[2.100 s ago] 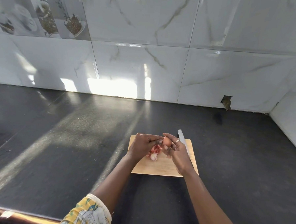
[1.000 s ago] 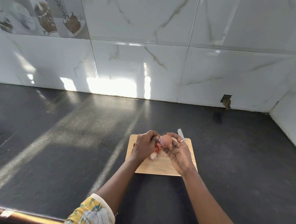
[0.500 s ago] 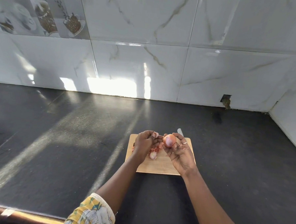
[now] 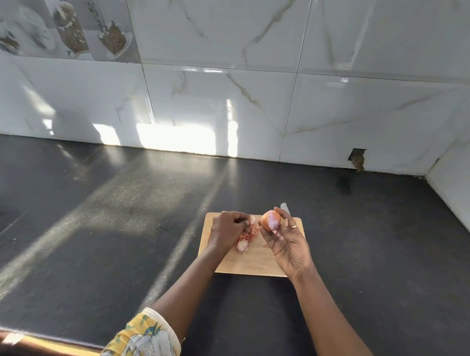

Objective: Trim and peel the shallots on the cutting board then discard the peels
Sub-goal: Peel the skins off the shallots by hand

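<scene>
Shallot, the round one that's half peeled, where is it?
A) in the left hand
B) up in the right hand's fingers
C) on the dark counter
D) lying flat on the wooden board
B: the right hand holds the shallot up at its fingertips above the cutting board, while the left hand is down by the peels.

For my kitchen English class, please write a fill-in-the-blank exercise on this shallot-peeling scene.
Of the left hand and right hand, the shallot is in the ___ one.
The peels lie on the cutting board beside the ___ one.
The cutting board is made of ___.
Missing: right; left; wood.
</scene>
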`<state>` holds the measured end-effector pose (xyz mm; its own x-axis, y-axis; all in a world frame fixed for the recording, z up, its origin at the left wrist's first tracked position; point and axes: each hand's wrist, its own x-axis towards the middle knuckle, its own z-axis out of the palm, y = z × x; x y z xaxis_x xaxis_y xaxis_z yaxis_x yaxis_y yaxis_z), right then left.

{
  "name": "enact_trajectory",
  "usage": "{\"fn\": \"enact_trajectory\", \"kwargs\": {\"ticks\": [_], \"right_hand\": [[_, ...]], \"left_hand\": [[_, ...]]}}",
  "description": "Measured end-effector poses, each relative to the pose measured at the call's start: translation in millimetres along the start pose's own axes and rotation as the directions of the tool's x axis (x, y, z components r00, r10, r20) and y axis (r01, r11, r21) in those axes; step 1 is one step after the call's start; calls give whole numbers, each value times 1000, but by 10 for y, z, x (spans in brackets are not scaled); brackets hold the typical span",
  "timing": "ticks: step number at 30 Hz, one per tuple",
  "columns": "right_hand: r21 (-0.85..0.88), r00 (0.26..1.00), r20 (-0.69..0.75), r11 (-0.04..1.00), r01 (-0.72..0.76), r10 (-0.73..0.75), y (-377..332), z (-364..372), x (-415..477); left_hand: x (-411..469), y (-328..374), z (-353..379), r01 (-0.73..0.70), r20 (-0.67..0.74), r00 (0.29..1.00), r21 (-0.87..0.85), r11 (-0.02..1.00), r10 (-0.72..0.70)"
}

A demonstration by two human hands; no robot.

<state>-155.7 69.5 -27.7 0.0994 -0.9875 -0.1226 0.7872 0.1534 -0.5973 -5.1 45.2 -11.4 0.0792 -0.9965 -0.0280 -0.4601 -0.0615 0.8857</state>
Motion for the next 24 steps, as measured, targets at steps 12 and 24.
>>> {"fn": "enact_trajectory", "kwargs": {"ticks": [12, 24], "right_hand": [[-206, 1000, 19, 978, 15, -11, 94, -45, 71], [-330, 999, -16, 943, 39, -47, 86, 25, 68]], "left_hand": [[-47, 23, -13, -34, 50, 998, -91, 995, 39], [-33, -4, 28, -79, 105, 990, -127, 989, 93]]}}
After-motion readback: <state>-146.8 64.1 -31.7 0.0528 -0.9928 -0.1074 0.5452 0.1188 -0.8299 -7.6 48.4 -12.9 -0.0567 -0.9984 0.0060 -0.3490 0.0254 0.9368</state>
